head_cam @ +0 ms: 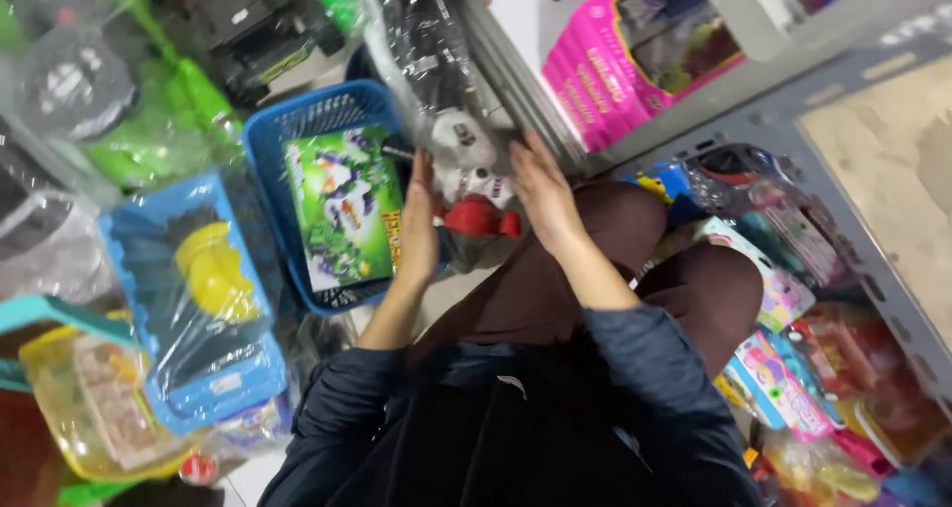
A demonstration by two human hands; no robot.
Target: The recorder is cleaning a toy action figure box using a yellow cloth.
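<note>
Both hands press flat on a white and red toy robot [474, 191] wrapped in clear plastic, the left hand [420, 224] at nine o'clock of it and the right hand [543, 197] at three o'clock. Fingers are straight, not curled. The toy is up off the blue basket [273, 185], which has only a green box [345, 207] in it so far.

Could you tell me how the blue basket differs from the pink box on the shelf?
The blue basket is an open, slotted plastic container; the pink box is closed cardboard with a clear window. The basket sits low beside the left hand, while the box rests up on the grey shelf, past the right hand. The basket holds a flat green box; the pink box's contents are unclear. Both are brightly coloured toy-shop items.
</note>
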